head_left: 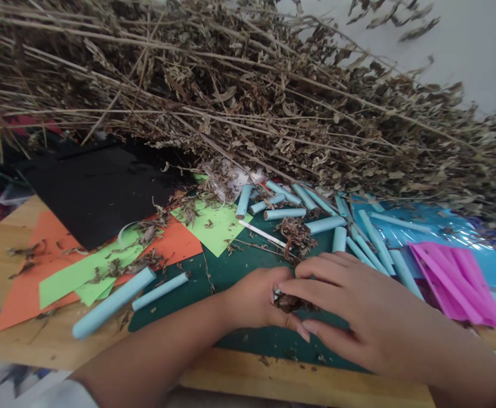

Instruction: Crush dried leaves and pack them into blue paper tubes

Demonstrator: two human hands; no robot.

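My left hand is closed, and a bit of light blue rim at its thumb and forefinger suggests a paper tube; most of it is hidden. Curled over from the right, my right hand holds crumbled dried leaves against that rim. Both hands meet low over a dark green mat. Just beyond them lie a small heap of dried leaves and a thin white stick. Several light blue paper tubes are scattered past the heap, some with brown filling at their ends.
A large pile of dried stalks and leaves spans the back. To the left are black sheets, orange paper, green paper and a thick blue tube. Folded pink paper and blue plastic lie right. The wooden table edge is near.
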